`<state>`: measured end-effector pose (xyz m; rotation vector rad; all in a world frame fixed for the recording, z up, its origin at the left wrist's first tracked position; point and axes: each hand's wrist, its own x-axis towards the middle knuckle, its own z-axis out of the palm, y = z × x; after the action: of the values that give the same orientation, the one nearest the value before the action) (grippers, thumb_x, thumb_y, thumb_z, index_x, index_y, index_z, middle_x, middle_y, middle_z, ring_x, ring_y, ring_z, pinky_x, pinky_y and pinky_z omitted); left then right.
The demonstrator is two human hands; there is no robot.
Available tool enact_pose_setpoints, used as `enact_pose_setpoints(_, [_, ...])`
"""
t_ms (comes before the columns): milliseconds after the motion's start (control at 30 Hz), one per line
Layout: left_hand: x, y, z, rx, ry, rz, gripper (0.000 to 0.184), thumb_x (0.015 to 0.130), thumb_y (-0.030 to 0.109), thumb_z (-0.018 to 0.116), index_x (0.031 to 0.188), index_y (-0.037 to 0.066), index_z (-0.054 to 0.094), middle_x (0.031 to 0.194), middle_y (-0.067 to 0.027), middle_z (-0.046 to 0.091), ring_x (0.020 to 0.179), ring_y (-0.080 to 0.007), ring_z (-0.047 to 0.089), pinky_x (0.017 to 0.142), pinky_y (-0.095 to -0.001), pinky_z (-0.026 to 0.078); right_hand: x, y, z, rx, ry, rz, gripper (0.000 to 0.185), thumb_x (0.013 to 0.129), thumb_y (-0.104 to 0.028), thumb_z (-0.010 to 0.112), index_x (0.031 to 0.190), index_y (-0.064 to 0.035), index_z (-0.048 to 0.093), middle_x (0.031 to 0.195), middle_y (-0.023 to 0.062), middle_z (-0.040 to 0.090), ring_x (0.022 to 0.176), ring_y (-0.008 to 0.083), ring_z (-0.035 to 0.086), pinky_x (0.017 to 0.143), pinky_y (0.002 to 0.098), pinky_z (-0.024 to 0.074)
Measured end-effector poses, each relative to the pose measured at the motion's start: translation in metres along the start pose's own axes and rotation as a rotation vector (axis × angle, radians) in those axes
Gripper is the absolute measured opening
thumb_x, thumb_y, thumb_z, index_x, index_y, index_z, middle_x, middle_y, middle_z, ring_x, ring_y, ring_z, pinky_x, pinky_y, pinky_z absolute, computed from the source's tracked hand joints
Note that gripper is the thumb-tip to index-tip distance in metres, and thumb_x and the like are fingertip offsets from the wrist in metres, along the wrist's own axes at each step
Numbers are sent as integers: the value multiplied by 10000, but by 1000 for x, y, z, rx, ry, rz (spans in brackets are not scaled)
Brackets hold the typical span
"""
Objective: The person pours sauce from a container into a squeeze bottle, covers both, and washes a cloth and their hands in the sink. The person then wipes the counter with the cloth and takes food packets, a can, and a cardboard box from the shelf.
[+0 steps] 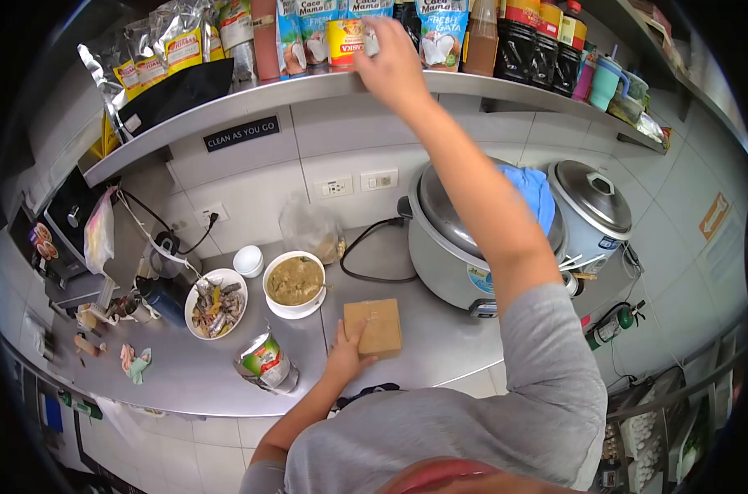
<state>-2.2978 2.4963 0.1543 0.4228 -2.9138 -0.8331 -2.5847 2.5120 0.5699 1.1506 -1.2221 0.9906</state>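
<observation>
My right hand [393, 66] is raised to the overhead shelf, its fingers curled at the right side of a can with a yellow and red label [344, 44]. A small whitish patch shows by the fingertips; what it is I cannot make out. Blue and white coconut milk pouches [437, 34] stand behind and beside the can. Down on the metal counter, my left hand [347, 354] grips the lower left part of a small brown cardboard box [377, 324]. Left of it stands an opened silver foil pouch with a green and red label [267, 362].
A bowl of soup [296, 281], a bowl of fish pieces [216, 305] and a small white cup [248, 261] stand on the counter. Two rice cookers [448, 263] are at the right. Foil packs [180, 49] and dark bottles [518, 49] line the metal shelf [308, 86].
</observation>
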Motion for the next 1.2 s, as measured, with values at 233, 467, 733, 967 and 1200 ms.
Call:
enact_pose_setpoints(233, [1, 7, 3, -101, 57, -103, 931, 662, 255, 804, 1431, 235, 279, 1460, -297, 158, 1265, -436, 375, 992, -470, 398, 63, 73, 108, -403, -581, 402, 543, 722, -303, 728, 1146, -18, 542, 1027, 158, 634, 993, 310, 584, 838, 404, 483])
enact_pose_setpoints(467, [-2, 17, 16, -183, 174, -43, 943, 632, 183, 821, 1422, 191, 305, 1440, -297, 226, 1259, -444, 378, 1016, -425, 389, 57, 60, 91, -326, -416, 379, 720, 560, -322, 819, 1135, 20, 552, 1037, 212, 612, 992, 338, 585, 893, 396, 464])
enact_pose_setpoints(733, [-3, 0, 26, -342, 277, -71, 934, 623, 138, 823, 1420, 162, 335, 1414, -290, 277, 1259, -436, 374, 1021, -418, 375, 80, -2, -102, -122, 47, 26, 354, 670, -186, 703, 851, -18, 449, 890, 195, 502, 903, 366, 503, 737, 428, 421])
enact_pose_setpoints(967, [4, 40, 5, -348, 479, -141, 916, 629, 85, 808, 1418, 125, 343, 1342, -264, 372, 1213, -421, 421, 1006, -418, 384, 77, 65, -221, -349, 141, -116, 446, 576, -166, 788, 857, -53, 461, 828, 143, 509, 798, 335, 529, 711, 405, 444])
enact_pose_setpoints(1200, [9, 95, 26, -290, 588, -213, 939, 591, 32, 803, 1411, 119, 355, 1329, -238, 407, 1205, -407, 426, 1019, -412, 361, 69, 147, -326, -475, 270, 29, 419, 616, -123, 776, 880, -37, 462, 796, 114, 515, 754, 278, 547, 683, 356, 452])
